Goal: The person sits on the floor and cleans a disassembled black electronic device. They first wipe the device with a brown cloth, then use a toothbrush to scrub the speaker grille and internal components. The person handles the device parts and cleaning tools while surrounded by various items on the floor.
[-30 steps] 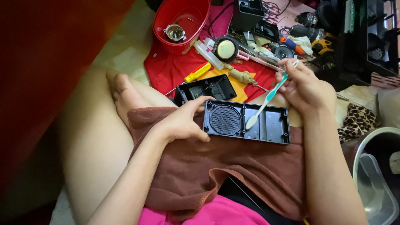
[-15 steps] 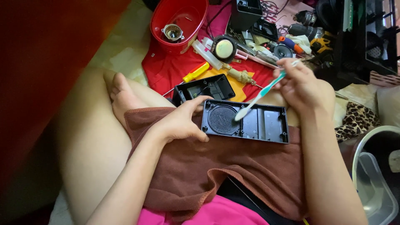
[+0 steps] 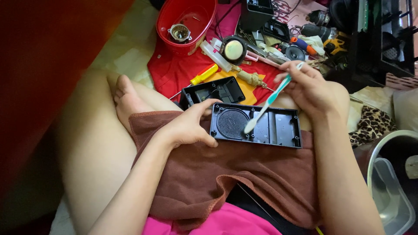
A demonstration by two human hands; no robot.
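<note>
Your left hand (image 3: 187, 126) pinches only 1 end of the cover (image 3: 256, 126) on your lap towel (image 3: 209, 174); your right hand (image 3: 309, 87) grips the toothbrush (image 3: 270, 101). Hard brushing may tip the cover off.

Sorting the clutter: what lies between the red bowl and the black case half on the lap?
In the head view, between the red bowl and the black case half lie a yellow-handled screwdriver and a second black case half on red cloth.

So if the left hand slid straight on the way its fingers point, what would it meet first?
The left hand already grips the near-left end of the black speaker casing. Going on, its fingers would likely meet the smaller black housing just beyond, though depth is unclear.
</note>
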